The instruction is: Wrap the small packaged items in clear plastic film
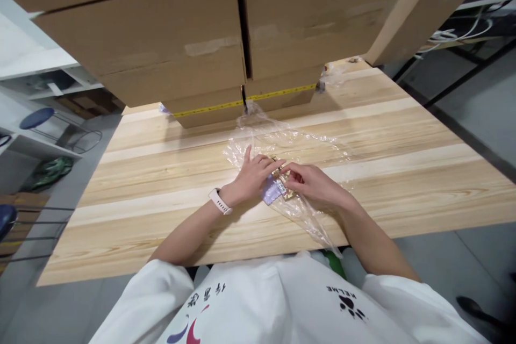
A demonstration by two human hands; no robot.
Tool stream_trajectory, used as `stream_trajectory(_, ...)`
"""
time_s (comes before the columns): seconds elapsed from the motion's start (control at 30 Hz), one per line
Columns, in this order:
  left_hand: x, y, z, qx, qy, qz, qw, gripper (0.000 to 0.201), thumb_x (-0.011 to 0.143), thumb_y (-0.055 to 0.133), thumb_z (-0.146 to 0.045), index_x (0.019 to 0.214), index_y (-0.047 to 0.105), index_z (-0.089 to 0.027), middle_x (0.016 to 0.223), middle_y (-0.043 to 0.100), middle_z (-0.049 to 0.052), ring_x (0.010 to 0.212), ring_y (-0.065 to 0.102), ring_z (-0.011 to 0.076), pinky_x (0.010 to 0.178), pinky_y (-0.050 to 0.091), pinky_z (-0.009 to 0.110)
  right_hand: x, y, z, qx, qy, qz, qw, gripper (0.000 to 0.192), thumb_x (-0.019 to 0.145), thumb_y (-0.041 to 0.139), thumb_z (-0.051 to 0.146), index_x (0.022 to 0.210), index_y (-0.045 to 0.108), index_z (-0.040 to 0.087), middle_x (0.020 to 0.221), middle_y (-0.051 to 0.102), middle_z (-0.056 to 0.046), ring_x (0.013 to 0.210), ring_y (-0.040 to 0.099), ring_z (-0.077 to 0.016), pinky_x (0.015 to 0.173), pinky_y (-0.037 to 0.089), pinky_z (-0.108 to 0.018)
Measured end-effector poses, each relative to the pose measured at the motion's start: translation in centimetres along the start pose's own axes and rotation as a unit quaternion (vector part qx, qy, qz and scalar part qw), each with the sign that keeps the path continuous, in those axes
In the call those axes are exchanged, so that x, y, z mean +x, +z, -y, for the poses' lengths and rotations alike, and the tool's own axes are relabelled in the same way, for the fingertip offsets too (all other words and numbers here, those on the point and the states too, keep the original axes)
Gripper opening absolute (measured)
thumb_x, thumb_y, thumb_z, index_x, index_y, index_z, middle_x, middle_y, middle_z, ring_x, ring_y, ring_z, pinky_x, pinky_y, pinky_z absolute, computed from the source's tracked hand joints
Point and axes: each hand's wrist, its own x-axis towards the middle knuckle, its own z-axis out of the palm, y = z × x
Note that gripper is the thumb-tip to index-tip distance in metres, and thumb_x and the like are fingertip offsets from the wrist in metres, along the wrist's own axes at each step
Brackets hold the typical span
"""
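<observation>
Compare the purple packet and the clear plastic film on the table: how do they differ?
Colour: the purple packet is tinted, while the clear plastic film is see-through, with wood grain showing.
Size: the packet is small; the film spreads much wider.
Extent: the packet shows between the two hands, whereas the film reaches beyond them, to the near table edge.
Shared: both are at the hands.

Right hand [308, 183] on clear plastic [302, 217]

White short-sleeved T-shirt [258, 306], loose sleeves [161, 285]. Chest, wearer's left: black characters [207, 294], curved red and purple strokes [192, 332]. Wearer's right: black paw print [351, 307], small lettering [341, 292]. Pale pink, slotted wristband [220, 201], left wrist. Hands [255, 174] bare.
</observation>
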Motion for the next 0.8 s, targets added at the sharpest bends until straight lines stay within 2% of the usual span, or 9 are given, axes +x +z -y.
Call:
stream_trajectory(0.13, -0.9, -0.9, 0.6, 0.043, -0.017, -0.044, 0.998, 0.045, 0.089, 0.055, -0.007, 0.125, 0.068, -0.030, 0.093, 0.070, 0.005, 0.099, 0.059, 0.0256, 0.120, 0.019, 0.064, -0.7, 1.1, 1.7, 0.202, -0.002, 0.019, 0.979, 0.021, 0.089, 0.069, 0.039, 0.100, 0.070, 0.021, 0.075, 0.060, 0.002, 0.068, 0.053, -0.0130, 0.061, 0.040, -0.026)
stream_trajectory(0.23, -3.3, -2.0, 1.1, 0.054, -0.016, -0.072, 0.996, 0.036, 0.087, 0.052, -0.003, 0.099, 0.076, -0.028, 0.082, 0.067, 0.004, 0.091, 0.058, 0.0235, 0.116, 0.026, 0.059, -1.4, 2.4, 3.5, 0.264, -0.012, 0.093, 0.960, 0.019, 0.088, 0.071, 0.037, 0.100, 0.070, 0.022, 0.076, 0.062, 0.002, 0.066, 0.055, -0.0126, 0.061, 0.042, -0.025)
stream_trajectory(0.3, -5.7, -2.5, 1.6, 0.062, -0.025, -0.085, 0.994, 0.036, 0.086, 0.050, -0.002, 0.089, 0.076, -0.027, 0.079, 0.065, 0.003, 0.088, 0.057, 0.0224, 0.114, 0.026, 0.059, -1.7, 3.1, 4.3, 0.223, -0.053, 0.116, 0.966, 0.015, 0.091, 0.067, 0.034, 0.100, 0.071, 0.023, 0.083, 0.067, 0.000, 0.072, 0.061, -0.0144, 0.067, 0.048, -0.028)
stream_trajectory(0.4, -10.2, -2.8, 2.6, 0.076, -0.055, -0.081, 0.992, 0.035, 0.082, 0.051, 0.000, 0.081, 0.075, -0.026, 0.079, 0.065, 0.003, 0.085, 0.057, 0.0222, 0.113, 0.026, 0.062, -1.5, 3.8, 3.8, 0.078, -0.122, -0.004, 0.989, 0.016, 0.096, 0.058, 0.029, 0.102, 0.073, 0.025, 0.106, 0.072, -0.005, 0.100, 0.065, -0.0211, 0.091, 0.051, -0.038)
stream_trajectory(0.47, -13.0, -2.9, 3.4, 0.073, -0.083, -0.063, 0.992, 0.037, 0.078, 0.051, 0.002, 0.081, 0.075, -0.027, 0.079, 0.066, 0.003, 0.085, 0.058, 0.0231, 0.112, 0.026, 0.064, -1.1, 4.3, 2.5, -0.024, -0.129, -0.085, 0.988, 0.022, 0.097, 0.056, 0.030, 0.111, 0.072, 0.025, 0.129, 0.066, -0.010, 0.123, 0.057, -0.0272, 0.106, 0.045, -0.047)
stream_trajectory(0.53, -15.0, -3.3, 4.1, 0.064, -0.121, -0.066, 0.988, 0.038, 0.072, 0.052, 0.003, 0.078, 0.075, -0.028, 0.082, 0.068, 0.003, 0.087, 0.060, 0.0247, 0.112, 0.025, 0.067, -0.7, 4.9, 0.9, -0.103, -0.111, -0.093, 0.984, 0.031, 0.096, 0.059, 0.035, 0.124, 0.069, 0.025, 0.146, 0.055, -0.013, 0.139, 0.046, -0.0314, 0.114, 0.039, -0.053)
stream_trajectory(0.6, -15.9, -3.8, 4.3, 0.048, -0.173, -0.119, 0.976, 0.035, 0.069, 0.052, 0.001, 0.074, 0.074, -0.026, 0.087, 0.070, 0.005, 0.091, 0.061, 0.0267, 0.111, 0.028, 0.067, -0.4, 5.5, -0.4, -0.142, -0.095, -0.074, 0.982, 0.041, 0.096, 0.061, 0.038, 0.134, 0.064, 0.023, 0.154, 0.048, -0.015, 0.145, 0.039, -0.0330, 0.117, 0.035, -0.055)
stream_trajectory(0.7, -14.8, -4.5, 3.4, -0.101, -0.247, -0.211, 0.940, 0.029, 0.077, 0.054, -0.007, 0.083, 0.075, -0.024, 0.094, 0.072, 0.007, 0.095, 0.063, 0.0265, 0.102, 0.044, 0.057, -0.4, 6.3, -1.2, -0.147, -0.089, -0.073, 0.982, 0.048, 0.094, 0.065, 0.042, 0.137, 0.061, 0.021, 0.157, 0.044, -0.017, 0.147, 0.036, -0.0336, 0.118, 0.034, -0.055)
stream_trajectory(0.8, -12.0, -4.1, 1.4, -0.397, -0.297, -0.179, 0.850, 0.031, 0.083, 0.064, -0.022, 0.114, 0.070, -0.024, 0.112, 0.071, 0.008, 0.099, 0.066, 0.0236, 0.090, 0.055, 0.044, -0.5, 6.6, -1.1, -0.116, -0.075, -0.091, 0.986, 0.049, 0.091, 0.068, 0.042, 0.135, 0.061, 0.021, 0.156, 0.045, -0.016, 0.146, 0.039, -0.0337, 0.117, 0.035, -0.054)
